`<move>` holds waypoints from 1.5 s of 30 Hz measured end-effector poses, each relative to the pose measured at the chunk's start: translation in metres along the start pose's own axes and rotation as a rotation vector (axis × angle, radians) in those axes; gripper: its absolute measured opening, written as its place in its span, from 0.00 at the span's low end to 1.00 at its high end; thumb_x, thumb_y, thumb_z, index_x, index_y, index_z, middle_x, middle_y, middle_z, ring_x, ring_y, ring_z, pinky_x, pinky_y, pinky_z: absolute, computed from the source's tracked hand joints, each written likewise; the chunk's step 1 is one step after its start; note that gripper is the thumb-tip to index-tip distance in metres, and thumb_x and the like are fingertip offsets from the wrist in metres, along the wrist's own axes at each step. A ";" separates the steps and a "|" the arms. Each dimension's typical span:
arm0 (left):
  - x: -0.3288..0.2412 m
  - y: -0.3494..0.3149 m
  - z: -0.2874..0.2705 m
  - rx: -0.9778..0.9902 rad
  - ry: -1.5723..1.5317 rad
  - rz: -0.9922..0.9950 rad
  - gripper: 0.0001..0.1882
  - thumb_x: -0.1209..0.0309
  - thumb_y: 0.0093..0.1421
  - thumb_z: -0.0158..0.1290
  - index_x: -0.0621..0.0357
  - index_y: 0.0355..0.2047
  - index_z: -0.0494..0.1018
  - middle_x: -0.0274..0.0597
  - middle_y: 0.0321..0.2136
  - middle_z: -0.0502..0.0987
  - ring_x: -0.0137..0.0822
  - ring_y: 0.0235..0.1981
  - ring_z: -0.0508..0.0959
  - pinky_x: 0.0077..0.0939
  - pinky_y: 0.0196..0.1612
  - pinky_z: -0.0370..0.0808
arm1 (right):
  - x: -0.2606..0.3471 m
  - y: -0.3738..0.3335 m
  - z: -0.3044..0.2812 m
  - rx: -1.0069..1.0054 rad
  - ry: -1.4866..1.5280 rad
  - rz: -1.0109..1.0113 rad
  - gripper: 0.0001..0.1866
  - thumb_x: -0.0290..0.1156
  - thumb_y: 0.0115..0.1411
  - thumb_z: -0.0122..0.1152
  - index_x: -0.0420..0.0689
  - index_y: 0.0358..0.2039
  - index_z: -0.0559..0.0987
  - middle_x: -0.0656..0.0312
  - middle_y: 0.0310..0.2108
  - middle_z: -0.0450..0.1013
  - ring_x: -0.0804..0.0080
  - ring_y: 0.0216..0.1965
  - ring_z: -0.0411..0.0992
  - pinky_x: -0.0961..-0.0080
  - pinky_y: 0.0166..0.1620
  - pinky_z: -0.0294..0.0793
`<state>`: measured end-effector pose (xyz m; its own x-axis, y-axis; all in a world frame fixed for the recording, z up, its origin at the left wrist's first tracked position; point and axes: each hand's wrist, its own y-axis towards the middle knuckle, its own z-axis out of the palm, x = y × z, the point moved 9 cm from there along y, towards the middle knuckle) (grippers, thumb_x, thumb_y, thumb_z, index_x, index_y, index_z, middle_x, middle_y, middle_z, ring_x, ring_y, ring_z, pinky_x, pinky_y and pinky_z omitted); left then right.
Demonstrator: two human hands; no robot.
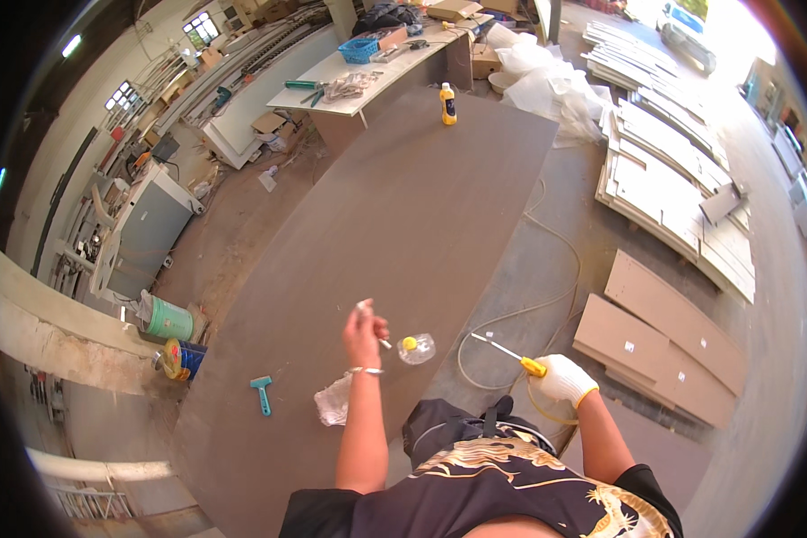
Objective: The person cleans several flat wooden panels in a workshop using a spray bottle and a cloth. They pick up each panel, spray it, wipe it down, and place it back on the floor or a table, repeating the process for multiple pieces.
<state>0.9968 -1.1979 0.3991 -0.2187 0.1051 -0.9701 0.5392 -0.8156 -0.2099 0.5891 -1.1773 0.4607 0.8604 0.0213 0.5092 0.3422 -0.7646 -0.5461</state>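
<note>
My bare left hand [365, 339] is closed above the brown board [394, 215]. White bits show at its fingers, too small to make out. Just to its right lies a clear plastic bottle [417, 350] with a yellow cap. A crumpled pale rag [334, 401] rests beside my left forearm, and farther left is a teal scraper [261, 395]. Out past the board's right edge, my right hand [565, 380], in a white knit glove, grips a yellow air blow gun [533, 367]. Its long thin nozzle points left, and a yellowish hose hangs below the hand.
A yellow bottle [448, 104] stands at the board's far end. Beyond it is a cluttered worktable [394, 76] with a blue basket [358, 50]. Hose loops [576, 255] lie on the floor at right, near brown panels [632, 341] and stacked white panels [655, 193]. Buckets [183, 359] stand left.
</note>
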 end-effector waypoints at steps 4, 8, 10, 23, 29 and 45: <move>0.054 0.011 0.141 0.176 0.000 -0.191 0.17 0.66 0.73 0.45 0.60 0.58 0.69 0.42 0.29 0.80 0.29 0.20 0.77 0.25 0.22 0.78 | -0.052 0.010 0.002 0.165 0.046 0.024 0.17 0.44 0.57 0.61 0.45 0.38 0.83 0.49 0.30 0.80 0.52 0.30 0.79 0.60 0.37 0.76; 0.158 0.047 0.224 0.127 -0.195 -0.520 0.13 0.69 0.72 0.45 0.59 0.53 0.67 0.47 0.36 0.81 0.38 0.27 0.82 0.33 0.27 0.83 | -0.100 0.041 0.016 0.206 0.185 0.172 0.19 0.42 0.57 0.59 0.40 0.40 0.82 0.44 0.34 0.80 0.49 0.33 0.80 0.58 0.38 0.77; 0.210 0.068 0.237 0.017 -0.279 -0.621 0.10 0.72 0.71 0.45 0.60 0.50 0.67 0.47 0.35 0.80 0.41 0.29 0.83 0.36 0.29 0.85 | -0.124 0.059 0.018 0.161 0.283 0.236 0.18 0.41 0.56 0.59 0.39 0.38 0.83 0.43 0.32 0.80 0.49 0.36 0.80 0.60 0.39 0.75; 0.242 0.456 0.343 -0.403 -0.606 -0.593 0.03 0.82 0.63 0.51 0.65 0.36 0.69 0.48 0.27 0.77 0.40 0.22 0.79 0.37 0.25 0.83 | -0.225 0.183 -0.088 0.156 0.436 0.663 0.13 0.38 0.56 0.66 0.41 0.35 0.85 0.58 0.25 0.79 0.70 0.25 0.76 0.70 0.29 0.72; -0.046 0.743 0.425 -0.178 -0.440 0.126 0.11 0.71 0.59 0.62 0.63 0.30 0.71 0.47 0.27 0.79 0.39 0.32 0.83 0.34 0.32 0.79 | -0.214 0.250 -0.117 0.252 0.475 0.619 0.16 0.41 0.57 0.61 0.40 0.34 0.84 0.57 0.20 0.76 0.66 0.17 0.72 0.66 0.23 0.69; 0.238 0.282 0.292 -0.320 0.566 -0.135 0.06 0.76 0.57 0.50 0.60 0.31 0.77 0.50 0.29 0.81 0.48 0.32 0.81 0.35 0.40 0.78 | -0.182 0.320 -0.150 0.492 -0.009 0.386 0.17 0.42 0.55 0.61 0.40 0.30 0.84 0.60 0.22 0.78 0.69 0.20 0.74 0.68 0.23 0.71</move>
<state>0.8594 -1.5689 0.1450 0.1127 0.5487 -0.8284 0.7707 -0.5745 -0.2757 0.4857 -1.5224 0.2927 0.9590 -0.1903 0.2099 0.1384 -0.3317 -0.9332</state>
